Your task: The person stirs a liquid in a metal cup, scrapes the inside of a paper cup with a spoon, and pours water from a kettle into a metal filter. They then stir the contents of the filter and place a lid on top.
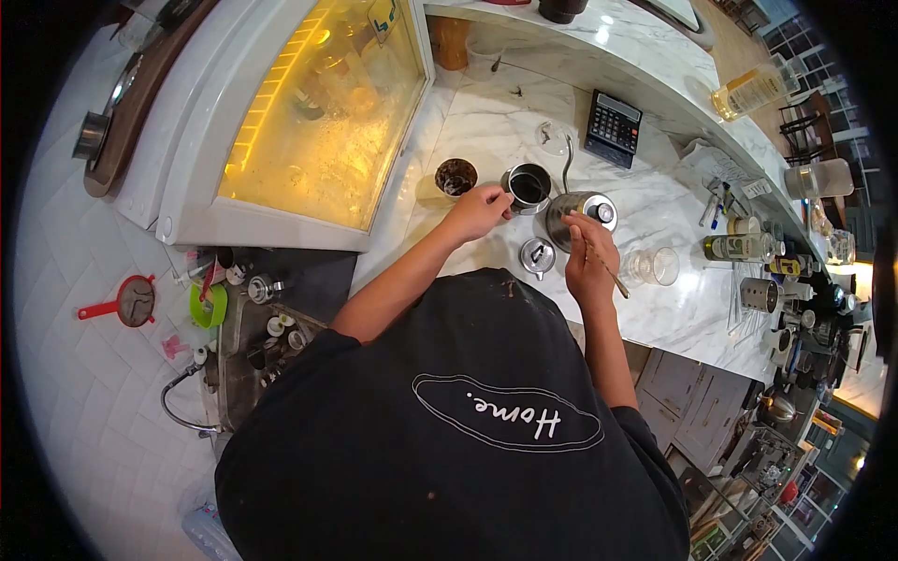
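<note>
My left hand (482,211) is closed at the near left side of a small metal cup (527,187) holding dark liquid, its fingers pinched at the cup's edge. In my right hand (591,252) is a thin brown stick or spoon handle (613,274), beside the steel gooseneck kettle (582,209) with its black-knobbed lid. Left of the cup stands a container with dark contents (456,177). A small round metal lid or pot (537,256) lies between my hands. To the right of my right hand is a clear glass (662,266).
A black calculator (614,129) lies on the marble counter (669,198) beyond the kettle. At the left is a lit glass-door fridge (323,112), with a sink (248,365) nearer me. Bottles and jars (739,247) line the right side.
</note>
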The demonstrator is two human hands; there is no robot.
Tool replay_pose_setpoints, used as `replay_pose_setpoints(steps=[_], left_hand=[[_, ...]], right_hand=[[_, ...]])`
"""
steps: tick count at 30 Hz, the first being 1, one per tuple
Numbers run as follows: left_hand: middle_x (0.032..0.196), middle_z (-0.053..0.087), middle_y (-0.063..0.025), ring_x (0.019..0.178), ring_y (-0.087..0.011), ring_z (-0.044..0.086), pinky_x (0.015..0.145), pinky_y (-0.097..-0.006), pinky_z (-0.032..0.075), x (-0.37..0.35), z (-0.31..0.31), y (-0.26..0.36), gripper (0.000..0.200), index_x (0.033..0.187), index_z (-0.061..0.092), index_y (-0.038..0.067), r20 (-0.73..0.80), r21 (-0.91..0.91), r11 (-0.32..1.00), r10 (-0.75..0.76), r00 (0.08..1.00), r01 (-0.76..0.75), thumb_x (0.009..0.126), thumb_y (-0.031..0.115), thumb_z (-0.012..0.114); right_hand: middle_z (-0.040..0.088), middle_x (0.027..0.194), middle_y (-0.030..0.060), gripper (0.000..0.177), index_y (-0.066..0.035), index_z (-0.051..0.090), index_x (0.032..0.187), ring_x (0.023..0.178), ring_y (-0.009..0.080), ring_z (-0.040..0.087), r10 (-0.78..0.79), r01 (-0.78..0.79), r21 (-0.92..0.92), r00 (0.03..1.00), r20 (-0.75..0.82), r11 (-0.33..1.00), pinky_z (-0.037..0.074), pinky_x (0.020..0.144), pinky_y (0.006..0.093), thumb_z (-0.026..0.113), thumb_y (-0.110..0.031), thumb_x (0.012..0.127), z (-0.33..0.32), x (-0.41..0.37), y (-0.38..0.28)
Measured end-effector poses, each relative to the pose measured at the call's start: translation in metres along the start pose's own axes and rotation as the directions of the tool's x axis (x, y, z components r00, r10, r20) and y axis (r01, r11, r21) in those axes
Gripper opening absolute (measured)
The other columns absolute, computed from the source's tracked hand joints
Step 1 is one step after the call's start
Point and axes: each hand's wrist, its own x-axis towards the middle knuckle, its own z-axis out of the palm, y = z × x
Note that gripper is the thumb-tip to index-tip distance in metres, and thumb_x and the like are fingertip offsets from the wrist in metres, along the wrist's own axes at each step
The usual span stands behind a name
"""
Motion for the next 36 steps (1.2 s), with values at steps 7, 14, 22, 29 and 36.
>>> replay_pose_setpoints(steps=[7,14,22,29,36], left_hand=[[0.085,0.075,-0.0056,0.074,-0.0161,0.064,0.072,-0.0329,0.05,0.0,-0.001,-0.001,0.035,0.09,0.071,0.004,0.007,-0.021,1.0,-0.005,1.0,0.005,0.101,0.035,0.06],[0.085,0.076,-0.0056,0.075,-0.016,0.065,0.072,-0.0328,0.051,0.0,0.0,0.001,0.035,0.089,0.071,0.004,0.004,0.0,1.0,-0.004,1.0,0.004,0.101,0.035,0.06],[0.085,0.076,-0.0062,0.076,-0.017,0.067,0.072,-0.0333,0.052,0.002,0.001,-0.005,0.035,0.091,0.072,0.004,0.012,-0.02,1.0,-0.016,1.0,0.017,0.101,0.036,0.06],[0.085,0.075,-0.0062,0.076,-0.0167,0.066,0.072,-0.0331,0.051,0.001,-0.001,0.0,0.035,0.089,0.072,0.003,0.025,-0.017,1.0,-0.003,1.0,0.003,0.101,0.034,0.06],[0.087,0.073,-0.0056,0.083,-0.0143,0.067,0.077,-0.0313,0.053,-0.001,-0.002,0.003,0.034,0.093,0.068,0.002,0.036,-0.026,0.999,-0.02,0.999,0.021,0.105,0.032,0.058]], right_hand=[[0.075,0.109,0.0128,0.015,-0.005,0.074,0.106,0.102,0.03,0.071,0.04,-0.039,-0.021,0.999,0.005,0.999,0.055,0.089,0.0381,0.059,-0.007,0.101,0.003,-0.005,0.003],[0.075,0.107,0.0119,0.015,-0.005,0.074,0.106,0.101,0.0296,0.071,0.022,-0.021,-0.005,1.0,0.013,1.0,0.055,0.088,0.0378,0.06,-0.008,0.102,0.0,-0.004,-0.007],[0.075,0.105,0.0116,0.016,-0.006,0.074,0.107,0.098,0.0307,0.071,0.052,-0.052,-0.028,0.999,0.012,0.998,0.054,0.086,0.0388,0.059,-0.01,0.103,0.007,-0.003,0.001],[0.075,0.104,0.0121,0.016,-0.006,0.074,0.108,0.097,0.0318,0.071,0.031,-0.03,-0.029,0.999,0.009,0.999,0.054,0.086,0.0388,0.059,-0.011,0.103,0.012,-0.004,0.0],[0.076,0.104,0.0128,0.019,-0.004,0.073,0.106,0.095,0.0278,0.072,0.207,-0.195,0.147,0.976,-0.07,0.97,0.054,0.088,0.037,0.057,-0.013,0.104,0.001,-0.011,-0.015]])
